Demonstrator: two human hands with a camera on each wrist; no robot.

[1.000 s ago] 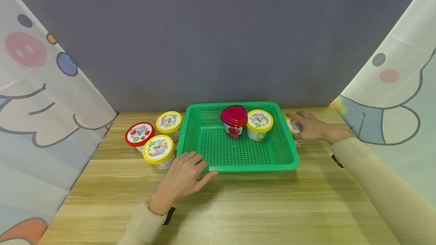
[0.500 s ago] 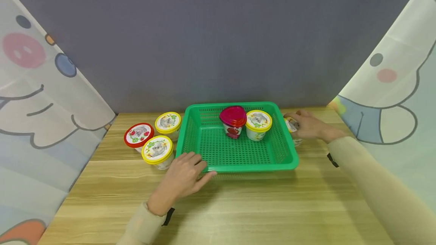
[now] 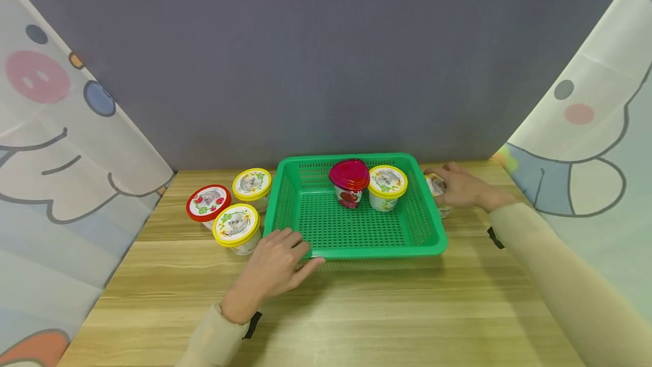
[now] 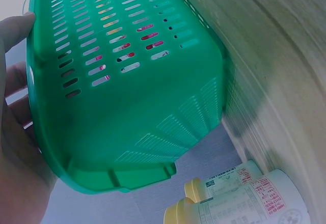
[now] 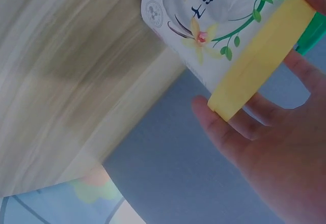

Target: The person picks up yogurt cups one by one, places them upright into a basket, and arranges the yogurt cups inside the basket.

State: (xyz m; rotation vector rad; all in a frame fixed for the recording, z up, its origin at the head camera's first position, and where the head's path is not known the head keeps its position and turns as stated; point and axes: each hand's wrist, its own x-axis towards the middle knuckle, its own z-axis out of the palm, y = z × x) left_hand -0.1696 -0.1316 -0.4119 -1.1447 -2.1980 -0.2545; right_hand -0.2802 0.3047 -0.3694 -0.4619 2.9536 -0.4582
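Note:
My left hand [image 3: 275, 259] holds the front left corner of the green plastic basket [image 3: 356, 252], fingers over the rim; the left wrist view shows the thumb [image 4: 18, 28] at the rim. Beyond the basket's right side, my right hand [image 3: 466, 188] grips a white yogurt cup [image 3: 436, 186] by its yellow lid [image 5: 262, 61], fingers and thumb spread around it. The cup is partly hidden in the head view; whether its base touches the table I cannot tell. Inside the basket, a cup with a magenta lid [image 3: 349, 174] stands beside a yellow-lidded cup [image 3: 387, 181].
Left of the basket stand a red-lidded cup [image 3: 208, 201] and two yellow-lidded cups, one at the back [image 3: 252, 183] and one nearer [image 3: 236, 223]. A grey panel [image 3: 326, 72] rises behind the wooden table [image 3: 356, 321]. Printed curtains [image 3: 601, 129] flank both sides.
My right hand has shifted very slightly at the yellow-lidded cup. The left hand, the basket and the other cups stay where they were.

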